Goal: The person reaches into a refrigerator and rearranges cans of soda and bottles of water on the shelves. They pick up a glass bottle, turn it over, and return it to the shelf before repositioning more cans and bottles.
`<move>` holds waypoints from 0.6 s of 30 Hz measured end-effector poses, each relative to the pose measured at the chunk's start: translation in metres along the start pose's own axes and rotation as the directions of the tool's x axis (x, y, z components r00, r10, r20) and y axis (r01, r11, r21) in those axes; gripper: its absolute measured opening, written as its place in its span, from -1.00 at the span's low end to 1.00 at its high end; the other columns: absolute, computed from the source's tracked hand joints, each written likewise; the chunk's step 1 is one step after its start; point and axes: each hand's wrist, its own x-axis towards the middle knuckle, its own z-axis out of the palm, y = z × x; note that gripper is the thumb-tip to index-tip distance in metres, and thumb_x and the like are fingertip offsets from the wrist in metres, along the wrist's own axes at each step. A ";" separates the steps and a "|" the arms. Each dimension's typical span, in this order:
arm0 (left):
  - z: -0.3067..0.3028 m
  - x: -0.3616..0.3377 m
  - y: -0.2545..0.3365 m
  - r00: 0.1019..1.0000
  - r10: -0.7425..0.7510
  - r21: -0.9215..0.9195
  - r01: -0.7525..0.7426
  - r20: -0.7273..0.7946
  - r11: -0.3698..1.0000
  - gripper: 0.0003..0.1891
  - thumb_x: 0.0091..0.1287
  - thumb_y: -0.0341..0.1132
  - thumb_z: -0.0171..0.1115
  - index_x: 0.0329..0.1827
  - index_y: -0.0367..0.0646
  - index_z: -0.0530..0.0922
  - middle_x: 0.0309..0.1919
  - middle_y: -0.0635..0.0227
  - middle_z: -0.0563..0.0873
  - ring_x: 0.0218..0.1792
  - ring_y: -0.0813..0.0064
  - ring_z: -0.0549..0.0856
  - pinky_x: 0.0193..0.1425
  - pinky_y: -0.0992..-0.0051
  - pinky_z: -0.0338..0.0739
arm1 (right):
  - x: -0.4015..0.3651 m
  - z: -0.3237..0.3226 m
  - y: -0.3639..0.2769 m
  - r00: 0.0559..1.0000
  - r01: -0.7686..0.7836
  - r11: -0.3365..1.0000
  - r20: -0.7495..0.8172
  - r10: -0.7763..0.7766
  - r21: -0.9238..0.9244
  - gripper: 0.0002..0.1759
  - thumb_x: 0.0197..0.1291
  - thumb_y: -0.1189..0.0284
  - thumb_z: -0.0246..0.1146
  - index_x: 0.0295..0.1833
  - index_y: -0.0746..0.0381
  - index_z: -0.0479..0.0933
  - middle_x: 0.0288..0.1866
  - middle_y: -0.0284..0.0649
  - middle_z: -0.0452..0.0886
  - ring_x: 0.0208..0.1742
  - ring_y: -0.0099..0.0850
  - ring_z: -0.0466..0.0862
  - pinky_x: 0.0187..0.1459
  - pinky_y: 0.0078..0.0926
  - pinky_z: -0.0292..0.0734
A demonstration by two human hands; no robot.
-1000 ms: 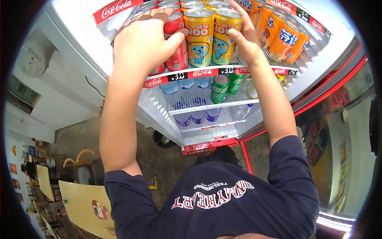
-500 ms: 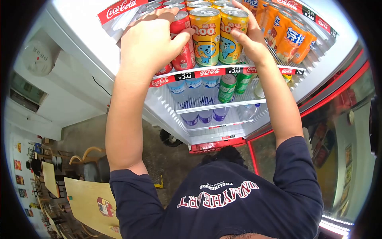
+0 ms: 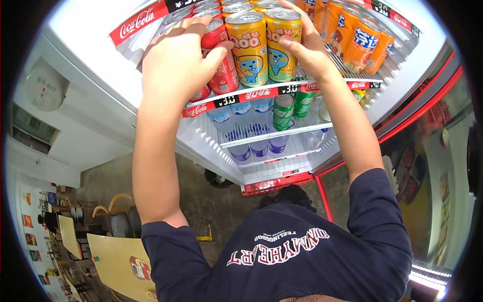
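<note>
My left hand (image 3: 173, 59) lies against the left side of a red drink can (image 3: 221, 65), its thumb across the can's front. Its fingers reach back over the red row. My right hand (image 3: 308, 49) curls around a yellow Qoo can (image 3: 282, 53) at the front right, thumb on the front and fingers along the far side. Between the hands stands another yellow Qoo can (image 3: 248, 43), upright on the same fridge shelf. More red and yellow cans stand in rows behind. The left hand partly hides the red cans.
A shelf edge with price labels (image 3: 256, 94) runs below the cans. Orange cans (image 3: 363, 45) stand at the right. Green cans (image 3: 283, 111) and bottles (image 3: 259, 138) occupy lower shelves. The open fridge door's red frame (image 3: 417, 118) is at the right; a wooden table (image 3: 118, 261) stands lower left.
The shelf, cans and both hands appear slightly further left in view. Both hands keep about the same places on the cans.
</note>
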 end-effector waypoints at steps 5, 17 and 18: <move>-0.003 0.001 0.002 1.000 0.003 -0.020 -0.003 0.022 1.000 -0.43 0.33 0.07 0.32 0.24 -0.16 0.63 0.07 0.16 0.78 0.09 0.14 0.75 0.22 0.17 0.59 | 0.001 0.002 -0.003 0.997 -0.062 0.998 -0.037 0.061 -0.019 0.00 0.13 0.54 0.45 0.65 0.13 0.10 0.52 -0.08 0.38 0.55 -0.25 0.36 0.53 -0.23 0.29; -0.005 0.001 0.002 0.998 -0.004 -0.013 0.005 0.066 1.000 -0.41 0.32 0.04 0.32 0.30 -0.15 0.62 0.22 0.17 0.72 0.20 0.14 0.70 0.28 0.20 0.56 | -0.001 0.001 0.000 0.999 -0.042 0.999 -0.021 0.043 0.015 -0.03 0.14 0.57 0.47 0.63 0.09 0.15 0.51 -0.09 0.39 0.52 -0.25 0.39 0.48 -0.24 0.35; -0.003 0.001 0.002 0.999 0.005 -0.009 -0.005 0.042 1.000 -0.43 0.31 0.03 0.33 0.27 -0.16 0.63 0.17 0.20 0.74 0.17 0.16 0.72 0.27 0.19 0.56 | -0.001 0.002 -0.003 0.998 -0.058 0.998 -0.035 0.057 -0.021 -0.02 0.13 0.57 0.47 0.63 0.09 0.15 0.51 -0.10 0.39 0.52 -0.25 0.39 0.48 -0.24 0.35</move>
